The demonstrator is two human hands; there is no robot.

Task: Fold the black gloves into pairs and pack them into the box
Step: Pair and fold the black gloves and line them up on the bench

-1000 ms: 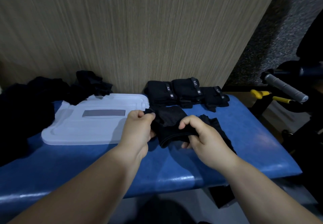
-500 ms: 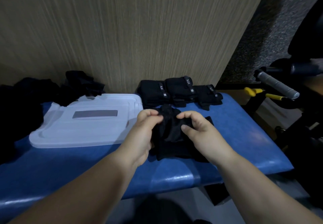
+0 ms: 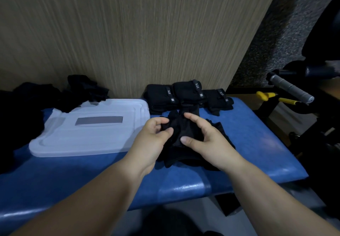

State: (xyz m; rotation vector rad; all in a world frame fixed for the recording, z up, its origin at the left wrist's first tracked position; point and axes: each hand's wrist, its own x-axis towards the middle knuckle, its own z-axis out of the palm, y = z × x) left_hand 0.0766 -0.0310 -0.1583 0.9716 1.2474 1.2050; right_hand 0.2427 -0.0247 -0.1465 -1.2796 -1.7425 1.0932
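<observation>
On the blue bench (image 3: 248, 143), just before three folded pairs (image 3: 185, 94), the black gloves (image 3: 181, 130) are mid-fold. One edge is pinched by the left hand (image 3: 152, 140), and the middle is gripped by the right hand (image 3: 207, 140). A firm tuck is probably needed next, so that the bundle is kept closed.

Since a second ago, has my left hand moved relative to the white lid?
Yes. The left hand, pinching the black glove, has shifted right, away from the white lid toward the right hand.
</observation>
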